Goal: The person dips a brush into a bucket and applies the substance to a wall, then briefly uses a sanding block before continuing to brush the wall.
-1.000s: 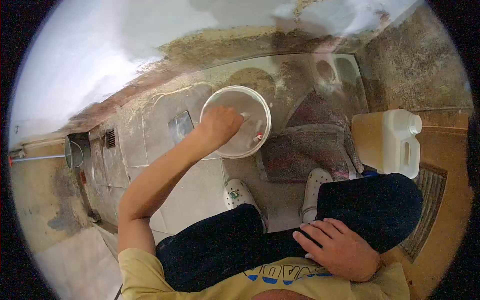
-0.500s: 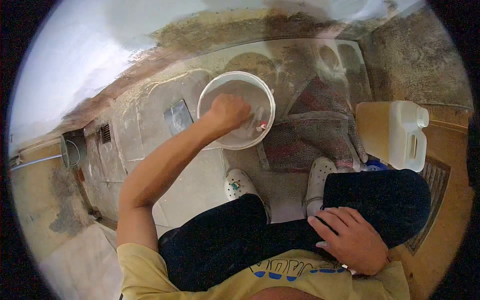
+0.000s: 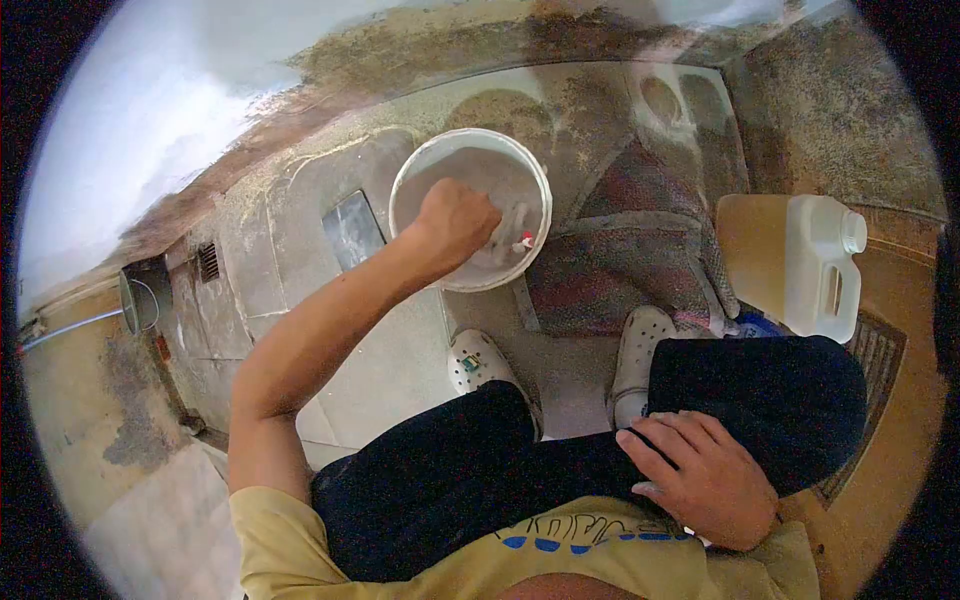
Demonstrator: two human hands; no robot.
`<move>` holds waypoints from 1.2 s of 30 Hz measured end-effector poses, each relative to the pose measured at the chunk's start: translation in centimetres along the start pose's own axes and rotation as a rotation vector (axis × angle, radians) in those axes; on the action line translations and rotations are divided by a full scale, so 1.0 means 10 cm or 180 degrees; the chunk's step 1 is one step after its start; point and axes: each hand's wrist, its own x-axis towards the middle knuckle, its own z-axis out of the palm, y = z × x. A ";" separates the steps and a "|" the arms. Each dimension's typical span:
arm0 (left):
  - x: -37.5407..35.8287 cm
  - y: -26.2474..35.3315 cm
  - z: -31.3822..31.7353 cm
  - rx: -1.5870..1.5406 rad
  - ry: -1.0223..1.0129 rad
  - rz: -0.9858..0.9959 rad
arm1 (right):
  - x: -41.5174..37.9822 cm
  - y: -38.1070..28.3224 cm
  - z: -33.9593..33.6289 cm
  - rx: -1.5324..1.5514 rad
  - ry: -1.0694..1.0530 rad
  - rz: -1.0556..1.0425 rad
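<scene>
Left hand (image 3: pixel 458 220) reaches knuckles-up into the white bucket (image 3: pixel 430 156) at twelve o'clock, fingertips hidden, so I can't tell its grip. Right hand (image 3: pixel 712 480), loosely spread, rests on the dark-trousered thigh (image 3: pixel 755 400) at four o'clock.

Bucket (image 3: pixel 470 143) left of the mat (image 3: pixel 620 275), jug (image 3: pixel 790 265) right.

Round white bucket (image 3: pixel 470 138) upright on floor (image 3: pixel 385 375)
</scene>
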 end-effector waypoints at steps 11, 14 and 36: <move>-0.28 -0.24 -0.13 -0.0170 0.0628 -0.0261 | -0.03 0.03 0.02 0.0024 0.0068 -0.0021; -0.58 -0.30 -0.41 -0.0361 0.0547 -0.0388 | -0.05 0.04 0.03 -0.0099 0.0117 -0.0160; -1.01 -0.49 -0.29 -0.1271 0.1540 -0.0810 | -0.18 0.06 0.06 -0.0041 0.0366 -0.0401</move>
